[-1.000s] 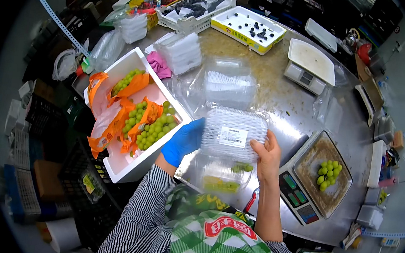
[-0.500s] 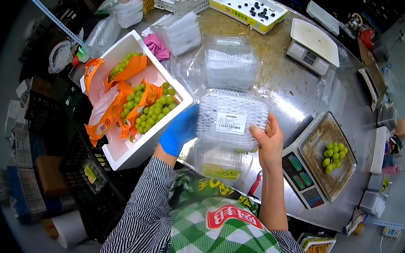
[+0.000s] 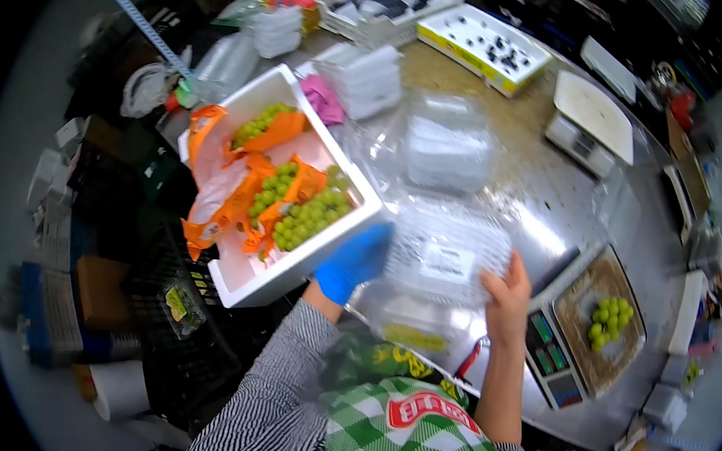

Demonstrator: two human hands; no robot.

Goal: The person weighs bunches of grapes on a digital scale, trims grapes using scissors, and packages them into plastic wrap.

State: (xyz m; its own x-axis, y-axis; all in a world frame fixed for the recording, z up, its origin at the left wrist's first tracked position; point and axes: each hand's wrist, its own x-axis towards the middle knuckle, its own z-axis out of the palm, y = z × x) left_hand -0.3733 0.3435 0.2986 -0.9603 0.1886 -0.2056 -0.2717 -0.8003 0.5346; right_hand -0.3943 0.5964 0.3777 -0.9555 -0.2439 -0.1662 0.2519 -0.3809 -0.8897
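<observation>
White label on my clear plastic box blurred, unreadable. Blue-gloved left hand: fingertips hidden. Striped sleeves cut off below.

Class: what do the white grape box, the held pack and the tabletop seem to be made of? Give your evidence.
White grape box: probably matt foam; thick, pale walls.
Held pack: seemingly glossy plastic, perhaps over foam netting; shiny, see-through edges, though blurred.
Tabletop: likely smooth metal, stained in places; grey with bright glare.

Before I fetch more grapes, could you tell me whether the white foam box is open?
Open: no lid covers the white foam box, and green grapes show inside.
</observation>
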